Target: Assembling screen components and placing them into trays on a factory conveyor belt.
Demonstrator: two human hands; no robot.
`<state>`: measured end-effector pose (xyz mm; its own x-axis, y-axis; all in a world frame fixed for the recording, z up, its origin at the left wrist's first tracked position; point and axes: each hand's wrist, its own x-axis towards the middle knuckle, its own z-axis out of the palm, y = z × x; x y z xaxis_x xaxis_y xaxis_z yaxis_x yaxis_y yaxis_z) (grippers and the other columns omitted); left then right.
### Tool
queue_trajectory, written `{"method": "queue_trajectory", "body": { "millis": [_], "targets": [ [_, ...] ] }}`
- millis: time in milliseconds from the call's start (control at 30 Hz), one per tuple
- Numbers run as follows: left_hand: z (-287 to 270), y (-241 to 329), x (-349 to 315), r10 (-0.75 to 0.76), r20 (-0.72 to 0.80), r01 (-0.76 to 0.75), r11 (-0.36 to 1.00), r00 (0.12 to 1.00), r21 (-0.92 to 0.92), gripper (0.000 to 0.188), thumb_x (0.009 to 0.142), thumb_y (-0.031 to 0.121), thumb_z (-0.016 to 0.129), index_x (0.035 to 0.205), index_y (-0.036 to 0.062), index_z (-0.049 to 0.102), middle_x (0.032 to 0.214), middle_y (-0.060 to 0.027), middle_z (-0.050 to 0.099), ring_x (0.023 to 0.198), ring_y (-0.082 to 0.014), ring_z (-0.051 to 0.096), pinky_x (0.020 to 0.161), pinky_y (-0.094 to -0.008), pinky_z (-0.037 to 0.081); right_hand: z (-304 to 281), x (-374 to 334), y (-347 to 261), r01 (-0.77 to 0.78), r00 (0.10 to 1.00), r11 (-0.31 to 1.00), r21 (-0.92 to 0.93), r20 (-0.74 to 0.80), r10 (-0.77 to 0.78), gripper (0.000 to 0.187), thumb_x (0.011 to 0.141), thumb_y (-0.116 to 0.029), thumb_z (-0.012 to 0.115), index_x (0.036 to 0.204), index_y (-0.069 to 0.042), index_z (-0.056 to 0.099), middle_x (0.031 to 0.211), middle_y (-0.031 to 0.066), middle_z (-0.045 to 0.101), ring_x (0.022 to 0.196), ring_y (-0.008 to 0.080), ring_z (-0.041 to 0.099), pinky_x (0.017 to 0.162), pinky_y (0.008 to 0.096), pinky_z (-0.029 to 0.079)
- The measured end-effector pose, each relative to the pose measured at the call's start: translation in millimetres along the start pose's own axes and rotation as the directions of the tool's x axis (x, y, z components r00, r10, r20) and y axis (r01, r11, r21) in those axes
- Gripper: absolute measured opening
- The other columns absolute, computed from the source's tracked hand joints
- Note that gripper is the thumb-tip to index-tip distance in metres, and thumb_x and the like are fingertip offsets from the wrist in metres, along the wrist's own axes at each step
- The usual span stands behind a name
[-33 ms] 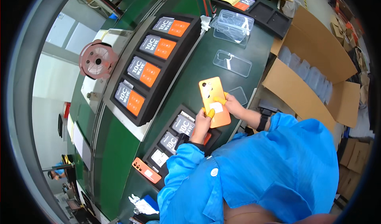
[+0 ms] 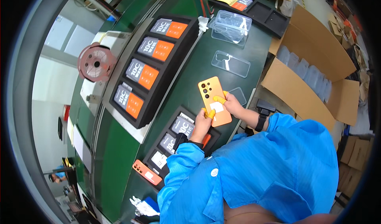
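Note:
Between my two hands is an orange-gold phone (image 2: 215,97), its back facing up, with dark camera lenses at the far end and a white sticker lower down. My left hand (image 2: 203,124) grips its near left edge, and my right hand (image 2: 232,104) grips its right edge. Yellow finger cots cover some fingertips on both hands. Just beyond the right hand lies a clear phone case (image 2: 238,96), partly hidden. Another clear case (image 2: 231,63) rests farther off. Under my left forearm sits a black foam tray (image 2: 151,157) with grey-and-orange boxes, beside a second orange phone (image 2: 147,172).
A larger black tray (image 2: 146,113) at left holds several grey-and-orange boxes, near a pink fan (image 2: 96,62). Clear plastic containers (image 2: 231,26) are stacked at the back. An open cardboard carton (image 2: 295,85) stands at right. A white cloth (image 2: 141,206) lies at the near left.
The phone has tilted slightly in my hands, so the glare has left its camera lenses and they show dark. Both hands keep their hold.

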<state>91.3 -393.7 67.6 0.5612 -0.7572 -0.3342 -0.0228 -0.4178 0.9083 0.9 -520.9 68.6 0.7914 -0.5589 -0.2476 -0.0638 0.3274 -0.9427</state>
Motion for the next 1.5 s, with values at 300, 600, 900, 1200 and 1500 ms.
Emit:
{"method": "queue_trajectory", "body": {
  "millis": [300, 600, 900, 1200, 1500],
  "targets": [
    [-1.9, 1.9, 19.4, 0.315, 0.269, -0.395, 0.466, 0.910, 0.792, 0.059, 0.050, 0.018, 0.072, 0.099, -0.0048, 0.047, 0.102, -0.0159, 0.045, 0.104, -0.0316, 0.037, 0.089, -0.0384, 0.030, -57.0, -1.6, -17.2, 0.678, 0.682, 0.288, -0.676, 0.431, -0.591, 0.026, 0.063, -0.017, 0.066, 0.086, -0.008, 0.059, 0.070, 0.0050, 0.050, 0.064, 0.0210, 0.052, 0.053, 0.0294, 0.044],
    [-0.5, -9.8, 29.2, 0.350, 0.093, -0.305, 0.622, 0.932, 0.722, 0.087, 0.048, 0.016, 0.075, 0.121, -0.0010, 0.033, 0.105, -0.0168, 0.049, 0.102, -0.0302, 0.043, 0.085, -0.0356, 0.036, -69.7, 3.0, 3.4, 0.624, 0.777, 0.172, -0.762, 0.628, -0.035, 0.049, 0.051, -0.022, 0.070, 0.094, -0.004, 0.056, 0.094, 0.0101, 0.050, 0.093, 0.0264, 0.046, 0.077, 0.0366, 0.042],
    [-16.6, 15.6, 5.5, 0.359, -0.013, -0.287, 0.767, 0.933, 0.574, 0.081, 0.046, 0.022, 0.079, 0.112, -0.0031, 0.040, 0.103, -0.0178, 0.050, 0.096, -0.0322, 0.048, 0.082, -0.0356, 0.040, -47.2, 21.5, -13.4, 0.522, 0.850, 0.174, -0.835, 0.527, -0.020, 0.095, 0.049, -0.047, 0.072, 0.125, -0.007, 0.030, 0.122, 0.0172, 0.034, 0.112, 0.0321, 0.034, 0.093, 0.0532, 0.021],
    [-25.9, 23.9, -19.2, 0.295, -0.077, -0.208, 0.813, 0.952, 0.543, 0.082, 0.045, 0.026, 0.080, 0.112, -0.0028, 0.041, 0.103, -0.0183, 0.050, 0.096, -0.0309, 0.050, 0.083, -0.0351, 0.041, -40.5, 5.3, -9.3, 0.712, 0.692, 0.353, -0.607, 0.690, -0.211, 0.068, 0.064, -0.031, 0.069, 0.119, -0.007, 0.039, 0.124, 0.0176, 0.033, 0.111, 0.0324, 0.035, 0.092, 0.0406, 0.028],
    [-26.0, 20.0, -24.3, 0.273, -0.069, -0.179, 0.780, 0.960, 0.599, 0.077, 0.046, 0.028, 0.078, 0.108, -0.0033, 0.046, 0.105, -0.0191, 0.050, 0.096, -0.0309, 0.051, 0.082, -0.0348, 0.041, -48.4, -4.2, -15.6, 0.788, 0.602, 0.307, -0.534, 0.773, -0.200, 0.061, 0.065, -0.025, 0.068, 0.117, -0.006, 0.042, 0.124, 0.0183, 0.033, 0.109, 0.0337, 0.037, 0.092, 0.0394, 0.029]
  ]
}}
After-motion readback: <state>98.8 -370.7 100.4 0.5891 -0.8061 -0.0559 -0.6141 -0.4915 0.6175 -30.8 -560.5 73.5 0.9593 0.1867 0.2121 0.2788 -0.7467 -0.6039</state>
